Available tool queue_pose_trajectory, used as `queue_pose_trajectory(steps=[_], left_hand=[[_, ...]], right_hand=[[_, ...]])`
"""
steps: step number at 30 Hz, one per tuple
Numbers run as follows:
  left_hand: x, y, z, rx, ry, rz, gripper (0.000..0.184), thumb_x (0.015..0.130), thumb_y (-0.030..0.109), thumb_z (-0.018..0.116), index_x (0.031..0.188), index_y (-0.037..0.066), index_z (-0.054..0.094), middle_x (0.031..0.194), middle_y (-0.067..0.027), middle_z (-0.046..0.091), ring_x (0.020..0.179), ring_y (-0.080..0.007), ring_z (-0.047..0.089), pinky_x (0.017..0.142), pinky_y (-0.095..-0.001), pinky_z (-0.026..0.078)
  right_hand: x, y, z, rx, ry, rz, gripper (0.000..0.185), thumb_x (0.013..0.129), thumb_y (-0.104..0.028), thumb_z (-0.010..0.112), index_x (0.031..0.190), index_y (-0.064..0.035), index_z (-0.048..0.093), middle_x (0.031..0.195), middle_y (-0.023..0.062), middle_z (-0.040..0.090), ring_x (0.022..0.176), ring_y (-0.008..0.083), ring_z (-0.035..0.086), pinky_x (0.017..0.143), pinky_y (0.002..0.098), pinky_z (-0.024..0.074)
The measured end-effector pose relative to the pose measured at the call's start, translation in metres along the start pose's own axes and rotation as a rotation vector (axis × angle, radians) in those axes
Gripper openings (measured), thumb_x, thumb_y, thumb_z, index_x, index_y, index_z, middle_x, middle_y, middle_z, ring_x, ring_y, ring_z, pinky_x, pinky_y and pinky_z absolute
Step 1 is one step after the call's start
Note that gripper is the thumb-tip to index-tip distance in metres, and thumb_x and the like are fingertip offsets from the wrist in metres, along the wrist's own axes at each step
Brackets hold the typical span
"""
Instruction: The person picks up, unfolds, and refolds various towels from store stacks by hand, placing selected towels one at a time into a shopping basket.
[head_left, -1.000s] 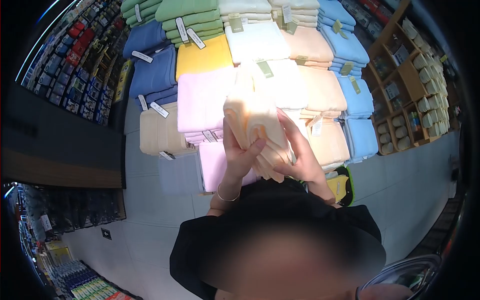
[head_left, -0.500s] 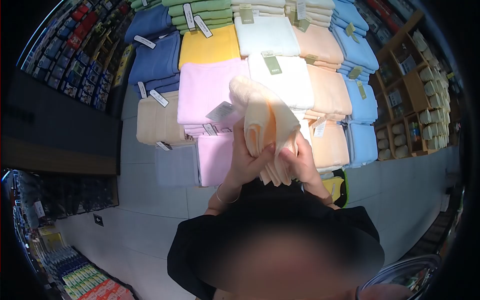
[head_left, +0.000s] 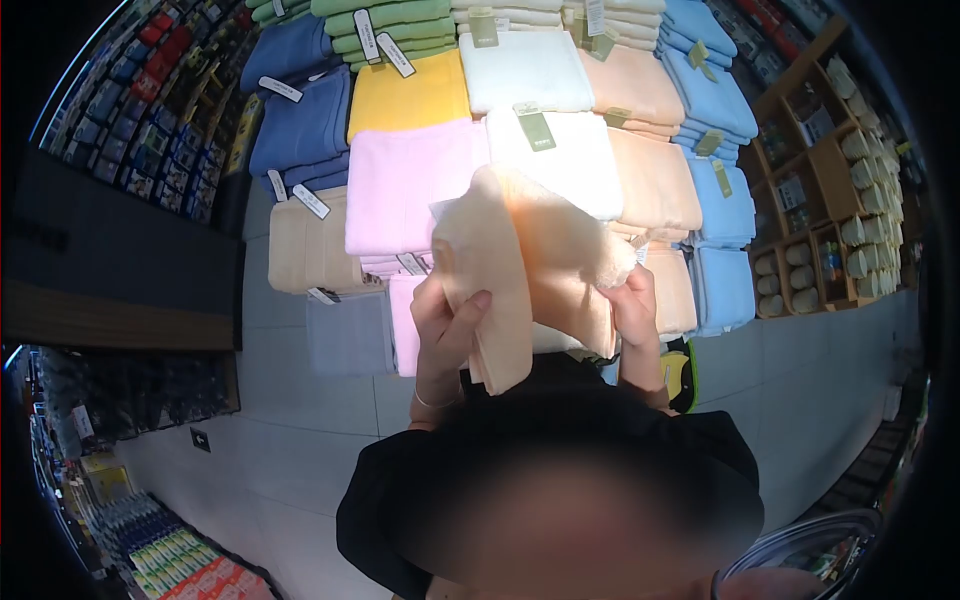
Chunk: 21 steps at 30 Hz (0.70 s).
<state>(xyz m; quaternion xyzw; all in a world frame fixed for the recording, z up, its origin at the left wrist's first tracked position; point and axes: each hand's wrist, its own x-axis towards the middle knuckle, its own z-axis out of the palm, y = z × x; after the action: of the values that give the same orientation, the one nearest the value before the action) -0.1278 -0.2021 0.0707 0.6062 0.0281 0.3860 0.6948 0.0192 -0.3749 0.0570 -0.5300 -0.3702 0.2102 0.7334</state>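
A pale peach towel (head_left: pixel 497 270) is held up between my two hands, in front of the towel stacks, its folds partly spread apart. My left hand (head_left: pixel 447 325) is closed on its left part, thumb across the front. With fingers pinched, my right hand (head_left: pixel 632 305) grips the towel's right edge. Behind it lie a pink towel stack (head_left: pixel 405 185), a white towel stack (head_left: pixel 575 170) with a green tag, and a peach towel stack (head_left: pixel 655 180). Part of a grey tag shows at the held towel's left edge.
Blue towels (head_left: pixel 722 285) stand at the right, navy towels (head_left: pixel 300 125) and a beige stack (head_left: pixel 312 240) at the left. Beyond are a yellow stack (head_left: pixel 408 97) and green towels. A wooden shelf (head_left: pixel 825 180) is at far right, packed goods at far left. Grey floor tiles surround the display.
The held towel has gone from bunched to partly opened. My hands have moved apart, the left one leftward and the right one rightward.
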Motion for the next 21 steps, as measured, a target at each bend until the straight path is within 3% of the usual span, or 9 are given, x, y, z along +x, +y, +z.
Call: queue_pose_trajectory(steps=[2, 4, 10, 14, 19, 21], left_hand=[[0.006, 0.006, -0.012, -0.158, 0.287, 0.013, 0.039, 0.080, 0.005, 0.054, 0.114, -0.012, 0.049, 0.101, -0.0145, 0.061, 0.088, -0.0173, 0.059, 0.077, -0.0271, 0.047], [0.013, 0.018, -0.037, -0.180, 0.373, -0.041, 0.033, 0.081, 0.004, 0.049, 0.111, -0.010, 0.051, 0.102, -0.0130, 0.061, 0.088, -0.0146, 0.059, 0.076, -0.0249, 0.046], [0.018, -0.003, -0.074, 0.109, 0.307, -0.258, 0.029, 0.086, 0.001, 0.040, 0.112, -0.007, 0.050, 0.102, -0.0118, 0.061, 0.086, -0.0116, 0.057, 0.077, -0.0227, 0.045], [0.019, 0.003, -0.066, 0.257, 0.311, -0.171, 0.029, 0.088, -0.001, 0.038, 0.115, -0.006, 0.047, 0.104, -0.0118, 0.059, 0.091, -0.0117, 0.056, 0.079, -0.0232, 0.044], [0.041, 0.014, -0.053, 0.090, 0.230, -0.021, 0.033, 0.091, 0.000, 0.042, 0.123, -0.005, 0.039, 0.111, -0.0160, 0.058, 0.094, -0.0132, 0.057, 0.081, -0.0254, 0.046], [0.058, 0.009, -0.053, 0.062, 0.205, -0.036, 0.036, 0.091, 0.001, 0.046, 0.125, -0.005, 0.036, 0.112, -0.0176, 0.059, 0.094, -0.0140, 0.058, 0.080, -0.0256, 0.047]], right_hand=[[0.000, 0.001, -0.020, 0.183, 0.210, 0.062, 0.040, 0.080, 0.000, 0.046, 0.118, 0.0090, 0.051, 0.114, 0.0139, 0.058, 0.105, 0.0182, 0.055, 0.091, 0.0297, 0.0419], [0.010, -0.017, -0.028, 0.292, 0.370, 0.073, 0.041, 0.084, -0.005, 0.045, 0.123, 0.0090, 0.045, 0.114, 0.0158, 0.058, 0.102, 0.0203, 0.057, 0.090, 0.0304, 0.0448], [0.014, -0.014, -0.043, 0.186, 0.434, 0.185, 0.046, 0.087, -0.008, 0.044, 0.129, 0.0083, 0.038, 0.120, 0.0174, 0.054, 0.103, 0.0198, 0.058, 0.087, 0.0292, 0.0476], [0.018, -0.015, -0.049, 0.234, 0.417, 0.105, 0.048, 0.089, -0.012, 0.044, 0.131, 0.0078, 0.035, 0.121, 0.0183, 0.053, 0.104, 0.0207, 0.058, 0.087, 0.0291, 0.0483], [0.041, -0.036, -0.057, 0.314, 0.361, -0.093, 0.047, 0.090, -0.015, 0.045, 0.131, 0.0072, 0.036, 0.119, 0.0179, 0.054, 0.101, 0.0194, 0.060, 0.084, 0.0282, 0.0505], [0.061, -0.028, -0.069, 0.191, 0.407, -0.055, 0.043, 0.090, -0.016, 0.048, 0.127, 0.0053, 0.041, 0.112, 0.0147, 0.057, 0.094, 0.0167, 0.060, 0.078, 0.0271, 0.0510]])
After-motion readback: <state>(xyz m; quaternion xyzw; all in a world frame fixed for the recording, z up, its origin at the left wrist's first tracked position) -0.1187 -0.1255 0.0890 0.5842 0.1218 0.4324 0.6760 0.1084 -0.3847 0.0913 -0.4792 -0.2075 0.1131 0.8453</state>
